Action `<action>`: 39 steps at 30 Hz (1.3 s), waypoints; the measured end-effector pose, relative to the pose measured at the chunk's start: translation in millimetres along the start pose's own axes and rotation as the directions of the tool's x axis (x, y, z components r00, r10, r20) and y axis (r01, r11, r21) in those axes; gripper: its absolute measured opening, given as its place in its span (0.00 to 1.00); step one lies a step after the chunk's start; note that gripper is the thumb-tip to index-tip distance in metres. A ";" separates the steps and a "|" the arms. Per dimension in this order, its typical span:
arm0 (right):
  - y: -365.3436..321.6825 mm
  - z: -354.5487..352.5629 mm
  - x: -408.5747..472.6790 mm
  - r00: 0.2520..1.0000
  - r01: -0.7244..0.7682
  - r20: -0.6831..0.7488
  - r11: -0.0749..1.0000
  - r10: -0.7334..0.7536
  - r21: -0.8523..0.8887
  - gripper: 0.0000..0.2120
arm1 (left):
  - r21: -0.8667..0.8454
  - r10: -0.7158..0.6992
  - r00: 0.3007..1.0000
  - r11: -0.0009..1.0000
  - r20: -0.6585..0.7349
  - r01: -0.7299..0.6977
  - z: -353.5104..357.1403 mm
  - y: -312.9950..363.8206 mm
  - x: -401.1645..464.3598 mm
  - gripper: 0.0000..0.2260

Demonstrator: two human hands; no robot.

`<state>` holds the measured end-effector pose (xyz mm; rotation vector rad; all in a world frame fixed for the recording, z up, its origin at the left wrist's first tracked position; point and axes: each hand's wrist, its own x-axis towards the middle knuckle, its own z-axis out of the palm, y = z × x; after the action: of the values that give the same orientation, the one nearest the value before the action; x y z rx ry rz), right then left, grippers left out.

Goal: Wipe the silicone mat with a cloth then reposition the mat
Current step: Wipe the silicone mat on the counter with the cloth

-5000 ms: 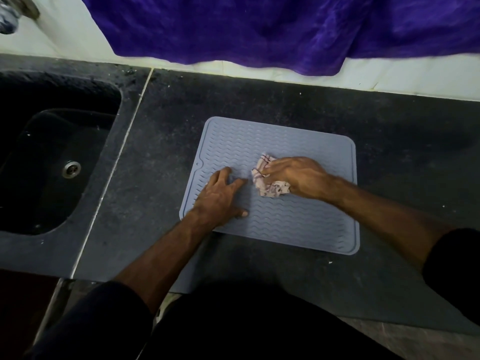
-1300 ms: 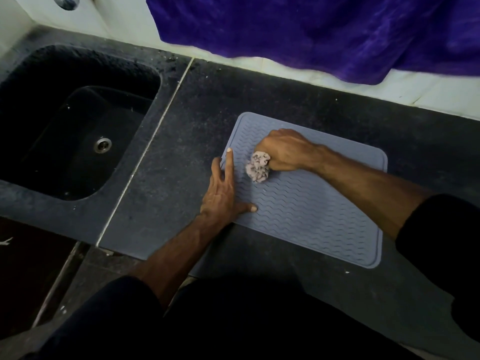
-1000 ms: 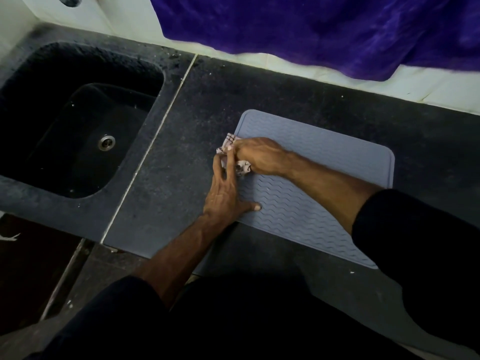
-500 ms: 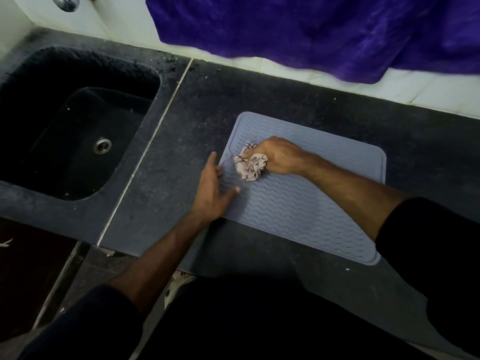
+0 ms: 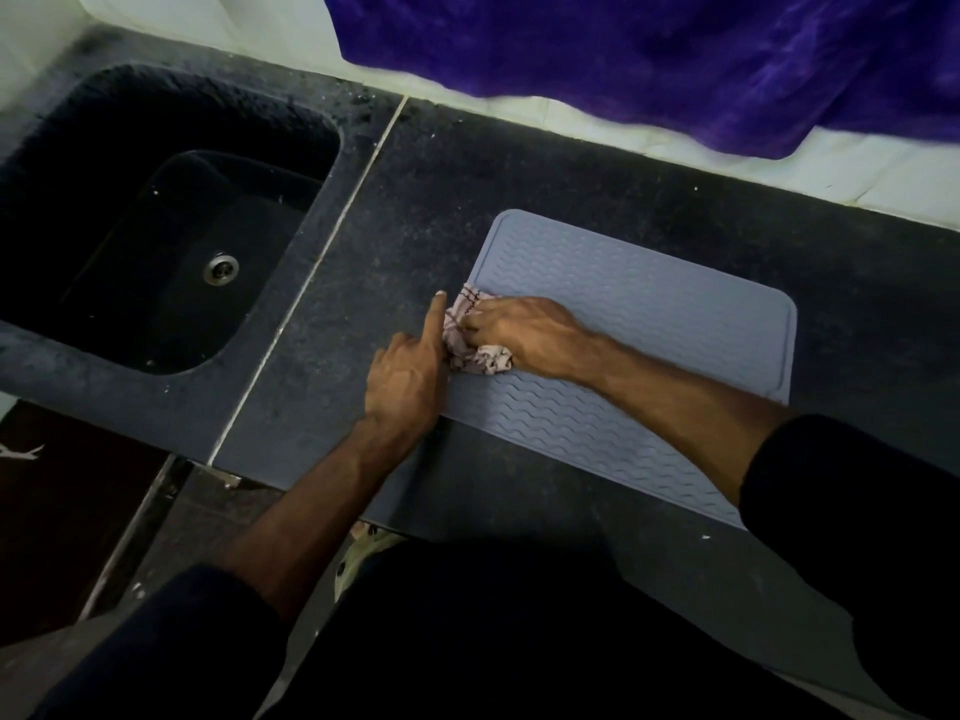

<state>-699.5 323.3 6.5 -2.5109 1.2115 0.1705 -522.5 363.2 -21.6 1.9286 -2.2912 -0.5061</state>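
A grey-blue silicone mat (image 5: 639,324) with a wavy ribbed surface lies flat on the dark stone counter (image 5: 415,210). My right hand (image 5: 524,332) grips a crumpled pale checked cloth (image 5: 470,335) and presses it on the mat's left edge. My left hand (image 5: 410,366) rests at that same left edge, its index finger stretched forward beside the cloth and its other fingers curled under. My right forearm crosses the mat and hides part of its near side.
A deep black sink (image 5: 156,236) with a metal drain (image 5: 221,268) lies to the left of the counter seam. A purple towel (image 5: 649,54) hangs over the white wall behind. The counter's front edge runs just below my left wrist.
My right hand has slid the cloth left to the mat's edge. My left hand has shifted from lying flat to pointing its index finger forward beside the cloth.
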 end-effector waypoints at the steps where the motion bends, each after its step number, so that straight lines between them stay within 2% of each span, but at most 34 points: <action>1: 3.5 -1.6 -1.8 1.000 0.016 0.017 0.998 -0.015 -0.069 0.25 | 0.003 -0.004 1.000 1.000 0.008 0.004 0.2 -0.3 0.7 0.36; 3: 9.7 -2.6 -5.7 1.000 0.007 0.026 0.987 -0.003 -0.162 0.14 | 0.013 -0.008 1.000 1.000 0.026 0.007 0.4 -0.9 3.3 0.40; 6: 11.4 -4.9 -13.6 0.998 -0.037 0.041 0.967 0.049 -0.253 0.14 | -0.018 -0.010 1.000 1.000 0.027 0.010 0.6 -0.2 5.7 0.41; 8: 10.0 -13.7 -18.2 0.996 -0.073 0.034 0.972 0.082 -0.224 0.07 | -0.036 -0.014 1.000 0.999 0.023 0.015 1.6 -0.1 6.2 0.41; 10: 11.8 -22.4 -20.5 0.992 -0.122 0.022 0.985 0.126 -0.120 0.08 | -0.035 -0.012 1.000 0.999 0.028 0.013 2.3 -1.1 7.2 0.42; 12: 11.5 -27.4 -20.5 0.989 -0.145 0.011 0.988 0.146 -0.054 0.03 | -0.029 -0.005 0.999 1.000 0.031 0.006 2.8 -1.2 7.2 0.41; 13: 10.2 -27.6 -19.4 0.991 -0.136 -0.010 0.990 0.136 -0.035 0.03 | -0.025 -0.006 0.999 1.000 0.033 0.007 2.7 -0.6 7.2 0.41; 16: -1.4 -23.1 -12.3 0.997 -0.070 -0.042 0.997 0.071 0.018 0.17 | -0.007 -0.039 0.999 0.999 0.027 0.039 1.0 2.2 6.7 0.40; 18: -6.8 -14.5 -8.0 1.000 -0.008 -0.011 1.000 0.008 0.014 0.20 | 0.006 -0.048 0.999 0.999 0.023 0.048 -0.9 4.5 5.1 0.40; 22: -2.0 4.2 -15.3 0.997 0.079 0.012 0.991 -0.078 -0.104 0.23 | 0.031 -0.053 0.998 0.998 0.032 0.052 -3.5 5.8 4.1 0.41; 27: 13.3 2.2 -34.3 0.998 0.000 0.064 0.995 0.007 -0.102 0.21 | 0.050 -0.043 0.998 0.998 0.055 0.040 -2.3 7.1 8.4 0.39; 29: 17.1 -4.6 -40.0 0.997 -0.041 0.067 0.994 0.048 -0.097 0.16 | 0.064 -0.037 0.998 0.997 0.041 0.034 -2.0 8.5 7.6 0.38; 31: 19.8 -12.6 -44.2 0.992 -0.104 0.069 0.995 0.105 -0.008 0.08 | 0.075 -0.012 0.999 0.997 0.033 0.009 -1.4 10.9 7.4 0.33; 32: 20.7 -16.6 -47.0 0.991 -0.129 0.051 0.989 0.126 0.072 0.08 | 0.076 0.003 0.999 0.997 0.039 -0.006 -0.9 13.0 7.4 0.30; 34: 21.4 -21.7 -53.9 0.991 -0.121 -0.039 0.978 0.130 0.169 0.14 | 0.112 0.026 0.996 0.993 0.084 -0.035 2.0 17.6 6.2 0.28; 36: 22.0 -20.3 -59.4 0.992 -0.079 -0.082 0.986 0.092 0.146 0.20 | 0.166 0.048 0.990 0.984 0.129 -0.069 7.0 20.1 2.3 0.30; 39: 15.8 -8.8 -64.8 0.998 -0.057 0.034 0.998 0.056 0.035 0.24 | 0.190 0.069 0.992 0.978 0.110 -0.089 10.8 19.4 -0.2 0.30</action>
<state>-752.8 358.7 27.1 -2.4349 1.2625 0.2020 -543.8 368.1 -25.6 1.9255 -2.5588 -0.3945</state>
